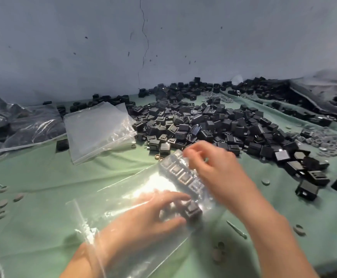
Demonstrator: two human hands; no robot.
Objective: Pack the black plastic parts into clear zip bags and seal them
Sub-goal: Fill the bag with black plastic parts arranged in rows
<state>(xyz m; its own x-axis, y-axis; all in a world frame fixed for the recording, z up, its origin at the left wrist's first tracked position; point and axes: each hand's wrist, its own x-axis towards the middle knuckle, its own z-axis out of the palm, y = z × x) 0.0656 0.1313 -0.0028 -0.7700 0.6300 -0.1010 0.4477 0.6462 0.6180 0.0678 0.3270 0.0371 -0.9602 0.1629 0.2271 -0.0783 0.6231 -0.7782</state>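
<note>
head view: left hand (149,216) in bag (115,205) clasping black parts (192,211), right hand (213,165) clasping bag

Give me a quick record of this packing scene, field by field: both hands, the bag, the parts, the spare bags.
left hand: inside the clear zip bag, fingers reaching a black part, grip unclear
right hand: on the bag's far end, blurred, grip unclear
pile of black parts: on the green cloth, beyond the hands
empty bags: stacked left of the pile
</note>
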